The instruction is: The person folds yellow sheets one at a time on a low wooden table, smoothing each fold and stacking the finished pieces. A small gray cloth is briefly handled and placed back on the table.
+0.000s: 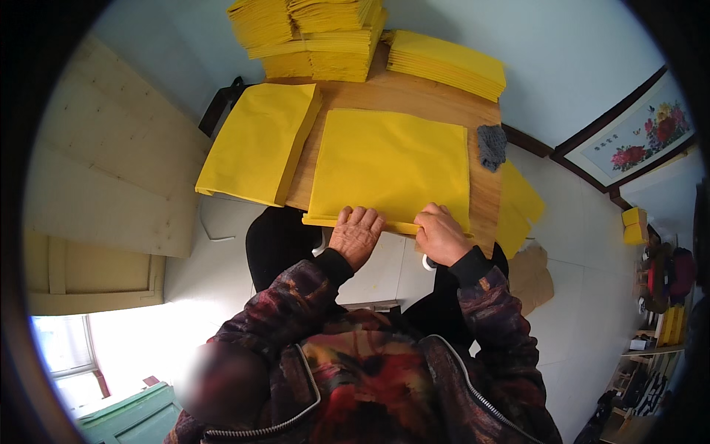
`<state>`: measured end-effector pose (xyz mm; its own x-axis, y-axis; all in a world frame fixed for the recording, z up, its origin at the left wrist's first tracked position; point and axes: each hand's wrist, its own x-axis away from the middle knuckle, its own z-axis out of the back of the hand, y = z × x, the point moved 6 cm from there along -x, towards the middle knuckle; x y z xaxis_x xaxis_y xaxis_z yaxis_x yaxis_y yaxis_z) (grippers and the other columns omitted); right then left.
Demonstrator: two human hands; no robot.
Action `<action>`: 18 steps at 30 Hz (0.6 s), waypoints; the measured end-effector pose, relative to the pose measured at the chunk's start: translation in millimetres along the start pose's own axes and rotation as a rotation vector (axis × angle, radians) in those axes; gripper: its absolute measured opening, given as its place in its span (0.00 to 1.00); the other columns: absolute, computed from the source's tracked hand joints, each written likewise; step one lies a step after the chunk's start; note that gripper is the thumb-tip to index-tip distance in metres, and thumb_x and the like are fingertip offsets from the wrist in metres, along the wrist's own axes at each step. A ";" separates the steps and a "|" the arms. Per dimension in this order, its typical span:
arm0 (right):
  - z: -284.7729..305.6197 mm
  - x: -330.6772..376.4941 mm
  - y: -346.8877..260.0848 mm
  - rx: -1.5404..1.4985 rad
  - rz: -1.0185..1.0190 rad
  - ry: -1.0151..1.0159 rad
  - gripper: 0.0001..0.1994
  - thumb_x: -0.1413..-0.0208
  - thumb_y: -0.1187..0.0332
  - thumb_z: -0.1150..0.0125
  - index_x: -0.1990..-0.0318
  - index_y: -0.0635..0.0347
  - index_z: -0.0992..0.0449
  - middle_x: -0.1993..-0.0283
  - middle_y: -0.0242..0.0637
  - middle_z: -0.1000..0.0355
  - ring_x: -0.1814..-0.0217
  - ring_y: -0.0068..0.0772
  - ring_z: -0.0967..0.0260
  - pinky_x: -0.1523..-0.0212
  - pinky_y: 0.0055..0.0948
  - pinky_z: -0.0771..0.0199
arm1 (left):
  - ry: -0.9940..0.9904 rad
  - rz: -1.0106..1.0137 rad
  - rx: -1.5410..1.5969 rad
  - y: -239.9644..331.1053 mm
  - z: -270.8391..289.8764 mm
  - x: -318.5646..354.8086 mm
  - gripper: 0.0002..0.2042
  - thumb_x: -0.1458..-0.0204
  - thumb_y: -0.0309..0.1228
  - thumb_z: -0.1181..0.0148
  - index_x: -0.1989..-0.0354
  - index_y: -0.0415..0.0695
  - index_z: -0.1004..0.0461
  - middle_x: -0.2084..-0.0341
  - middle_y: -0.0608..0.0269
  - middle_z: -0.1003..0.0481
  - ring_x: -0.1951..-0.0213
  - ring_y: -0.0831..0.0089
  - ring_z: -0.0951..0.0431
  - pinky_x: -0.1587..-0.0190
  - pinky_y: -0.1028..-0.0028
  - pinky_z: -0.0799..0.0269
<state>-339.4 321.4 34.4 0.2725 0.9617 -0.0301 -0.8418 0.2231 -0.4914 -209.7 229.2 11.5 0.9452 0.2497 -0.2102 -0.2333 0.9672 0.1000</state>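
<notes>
A wide stack of yellow paper sheets (392, 166) lies on the wooden table in front of me. Along its near edge runs a narrow folded strip that overhangs the table's front. My left hand (356, 235) is closed over the left-middle of this edge, fingertips on top and thumb hidden. Farther right, my right hand (442, 234) grips the same edge with its fingers curled in. A thick yellow paper stack (259, 140) sits to the left, reaching past the table's side.
Bundled yellow stacks (318, 44) and a flatter yellow pile (447, 63) stand at the back of the wooden table (484, 196). A grey cloth (492, 146) lies at the right edge. Yellow sheets (518, 211) and brown paper (531, 277) lie below, right. A framed flower picture (629, 140) leans by the wall.
</notes>
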 end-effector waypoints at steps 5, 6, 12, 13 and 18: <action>-3.0 6.1 -10.0 0.148 0.001 -0.012 0.04 0.50 0.75 0.48 0.72 0.64 0.28 0.67 0.44 0.30 0.60 0.50 0.33 0.57 0.43 0.32 | 0.010 -0.072 0.095 -9.3 -4.2 -4.2 0.07 0.55 0.26 0.45 0.67 0.45 0.33 0.69 0.59 0.32 0.61 0.60 0.31 0.57 0.63 0.37; -5.1 7.2 -8.6 0.116 -0.027 -0.027 0.04 0.49 0.74 0.48 0.72 0.64 0.28 0.67 0.44 0.30 0.61 0.51 0.33 0.57 0.43 0.31 | -0.002 -0.073 0.110 -10.4 -4.1 -4.3 0.06 0.56 0.25 0.45 0.68 0.44 0.33 0.69 0.59 0.31 0.61 0.60 0.31 0.57 0.63 0.37; -10.7 -3.4 9.5 -0.052 -0.096 -0.126 0.06 0.49 0.72 0.50 0.70 0.66 0.29 0.68 0.51 0.28 0.64 0.55 0.31 0.63 0.47 0.32 | 0.001 -0.064 0.059 -6.7 1.6 -11.3 0.09 0.56 0.29 0.41 0.68 0.44 0.34 0.69 0.59 0.31 0.61 0.60 0.30 0.58 0.64 0.37; -13.2 -8.1 15.1 -0.070 -0.124 -0.212 0.07 0.49 0.72 0.51 0.69 0.66 0.29 0.69 0.51 0.28 0.65 0.56 0.31 0.65 0.46 0.33 | -0.006 -0.060 0.034 -3.5 1.3 -13.3 0.11 0.56 0.31 0.39 0.68 0.44 0.34 0.69 0.59 0.31 0.61 0.60 0.30 0.58 0.65 0.37; -16.3 -20.2 28.2 -0.256 -0.218 -0.440 0.11 0.47 0.67 0.51 0.68 0.67 0.29 0.70 0.52 0.28 0.68 0.55 0.31 0.66 0.43 0.32 | -0.218 0.035 0.226 -6.9 -8.3 -24.0 0.18 0.56 0.43 0.35 0.66 0.44 0.34 0.71 0.56 0.27 0.65 0.55 0.25 0.62 0.57 0.31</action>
<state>-361.0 305.7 7.0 0.1614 0.8854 0.4359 -0.6327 0.4318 -0.6428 -232.7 217.0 7.8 0.9699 0.2433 0.0087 -0.2331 0.9176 0.3222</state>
